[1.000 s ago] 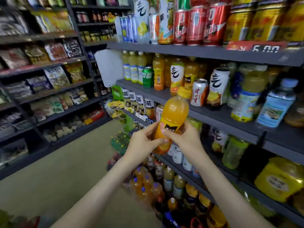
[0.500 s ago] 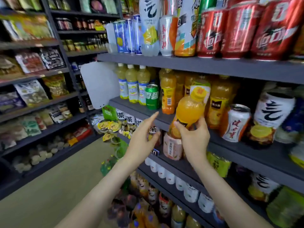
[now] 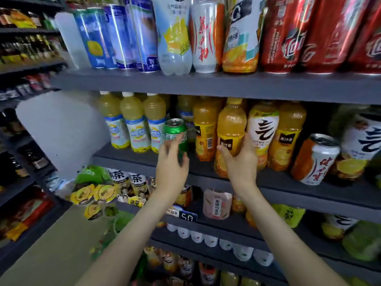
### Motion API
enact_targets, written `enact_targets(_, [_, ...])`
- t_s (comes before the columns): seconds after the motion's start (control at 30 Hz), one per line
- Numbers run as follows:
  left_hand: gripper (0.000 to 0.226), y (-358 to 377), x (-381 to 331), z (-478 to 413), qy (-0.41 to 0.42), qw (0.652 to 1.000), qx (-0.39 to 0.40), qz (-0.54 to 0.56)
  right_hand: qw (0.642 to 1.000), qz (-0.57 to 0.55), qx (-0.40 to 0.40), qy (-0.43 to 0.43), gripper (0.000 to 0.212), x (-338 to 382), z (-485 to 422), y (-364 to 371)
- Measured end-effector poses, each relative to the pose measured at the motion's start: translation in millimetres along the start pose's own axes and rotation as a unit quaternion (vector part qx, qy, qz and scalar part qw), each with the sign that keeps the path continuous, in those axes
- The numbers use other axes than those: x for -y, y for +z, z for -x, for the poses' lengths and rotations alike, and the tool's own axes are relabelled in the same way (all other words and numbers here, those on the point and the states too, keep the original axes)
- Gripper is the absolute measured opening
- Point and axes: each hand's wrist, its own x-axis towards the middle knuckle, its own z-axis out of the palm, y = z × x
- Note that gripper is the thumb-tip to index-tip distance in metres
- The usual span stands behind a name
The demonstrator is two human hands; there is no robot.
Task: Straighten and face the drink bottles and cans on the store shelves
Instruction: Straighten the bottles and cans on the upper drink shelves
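grey store shelf (image 3: 278,182), middle row of drinks, two hands at work.
right hand (image 3: 241,162): its fingers (image 3: 248,141) and thumb curl round the orange juice bottle (image 3: 231,129), which stands at the shelf's front between another orange bottle (image 3: 206,129) and a white-labelled bottle (image 3: 263,129). left hand (image 3: 172,162): fingers loose and nearly straight over the green can (image 3: 175,131); contact unclear.

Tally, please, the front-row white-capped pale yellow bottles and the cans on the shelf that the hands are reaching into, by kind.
White-capped pale yellow bottles: 3
Green cans: 1
Orange-and-white cans: 1
Total: 5
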Motion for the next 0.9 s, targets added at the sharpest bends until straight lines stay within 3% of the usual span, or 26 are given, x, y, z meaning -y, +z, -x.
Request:
enact_targets(0.2, [0.062,-8,33,-38,0.016,0.998,0.053,-0.024,0.984,0.162,-0.076,-0.010,0.087,0,16,19])
enact_targets(0.33, [0.063,-8,42,-50,0.037,0.996,0.073,-0.042,0.976,0.185,-0.118,0.008,0.078,3,23,28])
enact_targets(0.63, [0.065,-15,49,-53,0.068,0.991,0.106,-0.046,0.961,0.231,-0.127,0.079,0.060,4,5,50])
enact_targets(0.77, [0.058,-31,43,-62,0.115,0.990,0.086,0.007,0.962,0.225,-0.134,0.082,0.057,8,2,53])
enact_targets(0.9, [0.039,-56,31,-73,0.186,0.978,0.038,0.085,0.962,0.230,-0.143,0.026,0.064,20,16,45])
